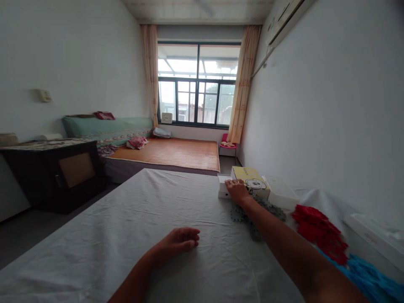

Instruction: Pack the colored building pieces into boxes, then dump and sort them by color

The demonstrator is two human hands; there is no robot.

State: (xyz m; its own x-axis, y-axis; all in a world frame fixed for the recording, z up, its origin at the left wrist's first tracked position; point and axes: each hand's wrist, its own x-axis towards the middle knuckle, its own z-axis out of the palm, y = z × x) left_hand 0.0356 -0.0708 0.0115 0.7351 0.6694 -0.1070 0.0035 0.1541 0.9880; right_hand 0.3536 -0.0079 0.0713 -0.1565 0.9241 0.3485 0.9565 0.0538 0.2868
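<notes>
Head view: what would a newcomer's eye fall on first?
Probably the bright window at the back, centre, then the red pile and blue pile at lower right, vivid against the pale sheet. Next, perhaps, the right hand at the small white box, just left of the yellow box with its cartoon face.
</notes>
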